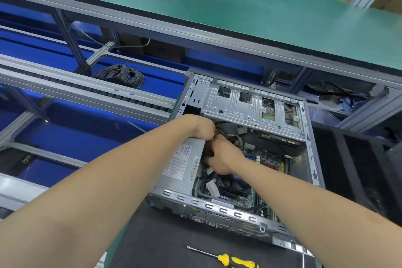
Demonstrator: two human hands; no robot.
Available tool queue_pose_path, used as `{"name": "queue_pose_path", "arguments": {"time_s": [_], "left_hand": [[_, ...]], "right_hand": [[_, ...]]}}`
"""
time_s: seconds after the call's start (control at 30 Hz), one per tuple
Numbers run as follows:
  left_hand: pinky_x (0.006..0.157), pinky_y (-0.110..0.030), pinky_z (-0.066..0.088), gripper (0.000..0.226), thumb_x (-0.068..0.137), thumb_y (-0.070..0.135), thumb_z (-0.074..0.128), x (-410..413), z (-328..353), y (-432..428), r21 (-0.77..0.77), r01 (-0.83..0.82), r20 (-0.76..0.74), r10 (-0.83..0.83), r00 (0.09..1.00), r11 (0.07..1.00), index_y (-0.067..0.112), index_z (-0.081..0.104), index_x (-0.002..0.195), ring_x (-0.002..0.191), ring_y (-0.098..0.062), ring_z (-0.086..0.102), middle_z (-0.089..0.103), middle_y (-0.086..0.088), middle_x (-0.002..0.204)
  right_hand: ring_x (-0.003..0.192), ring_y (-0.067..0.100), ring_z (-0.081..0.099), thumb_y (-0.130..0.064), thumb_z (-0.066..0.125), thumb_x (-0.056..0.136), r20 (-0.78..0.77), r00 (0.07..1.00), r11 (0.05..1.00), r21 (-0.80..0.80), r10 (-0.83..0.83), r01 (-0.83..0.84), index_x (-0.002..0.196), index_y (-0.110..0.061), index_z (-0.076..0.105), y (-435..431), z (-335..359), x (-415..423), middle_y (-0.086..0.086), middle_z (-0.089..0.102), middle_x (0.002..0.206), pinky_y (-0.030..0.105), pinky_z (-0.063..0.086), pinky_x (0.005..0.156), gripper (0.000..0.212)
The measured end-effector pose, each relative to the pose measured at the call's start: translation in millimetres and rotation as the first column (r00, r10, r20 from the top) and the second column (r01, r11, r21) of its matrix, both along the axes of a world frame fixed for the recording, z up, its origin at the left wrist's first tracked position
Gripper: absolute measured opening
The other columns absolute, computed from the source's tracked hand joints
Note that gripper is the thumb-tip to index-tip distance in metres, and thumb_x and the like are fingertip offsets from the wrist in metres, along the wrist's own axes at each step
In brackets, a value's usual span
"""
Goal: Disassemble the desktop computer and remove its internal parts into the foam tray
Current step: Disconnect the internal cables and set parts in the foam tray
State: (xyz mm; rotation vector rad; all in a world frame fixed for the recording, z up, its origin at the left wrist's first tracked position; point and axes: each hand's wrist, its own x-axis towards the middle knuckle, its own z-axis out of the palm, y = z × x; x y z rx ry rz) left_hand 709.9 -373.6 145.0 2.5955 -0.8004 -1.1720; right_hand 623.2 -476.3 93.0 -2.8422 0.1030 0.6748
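**Getting the power box wires loose**

The computer point(217, 206) lies on its side on a dark mat, with its cover off, so we can look right in. Both hands are inside it, close together at the far end of the silver power box point(185, 165).

The left hand point(201, 126) has its fingers curled over the far corner of the power box and holds it. The right hand point(221, 156) is just beside it. Its fingers curl in where the yellow and black wires point(227, 132) come out of the box. The hand hides its own fingertips, so I cannot tell what it pinches.

This looks like an early step: most parts, like the green board point(269, 162) and the fan point(236, 183), are in the case.

To do this step well, I think the left hand should keep the box steady while the right hand works. Pull on the plug, not on the thin wires. Wiggle it gently and straight out. Press the small clip first, if there is one. Watch the sharp metal edges.

A dark thing with walls point(348, 169) sits to the right of the case. It may be the foam tray. A yellow screwdriver point(237, 261) lies on the mat, near the person.
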Motion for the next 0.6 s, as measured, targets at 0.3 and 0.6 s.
{"name": "queue_pose_path", "arguments": {"time_s": [0.3,0.6], "left_hand": [[0.099,-0.043,0.053,0.041,0.090,-0.002,0.040,-1.9,2.5,0.8,-0.012,-0.043,0.026,0.043,0.999,0.999,0.005,0.068,0.120,0.110,-0.031,0.065,0.069,-0.012,0.117],[0.078,-0.042,0.058,0.020,0.093,0.020,0.053,-7.0,3.0,2.4,-0.110,-0.133,-0.064,0.126,0.990,0.985,0.004,0.065,0.094,0.070,-0.026,0.064,0.074,-0.019,0.091]], "right_hand": [[0.075,0.026,0.057,-0.019,0.061,0.091,0.152,0.975,0.926,0.366,-0.161,0.095,0.084,-0.002,0.064,-7.2,26.3,-0.9,0.008,0.064,0.077,0.029,0.037,0.055,0.019],[0.073,0.006,0.075,-0.035,0.062,0.101,0.196,0.902,0.778,0.595,-0.385,0.203,0.090,-0.020,0.064,-44.4,21.7,-28.4,-0.001,0.076,0.080,0.032,0.052,0.071,0.019]]}}
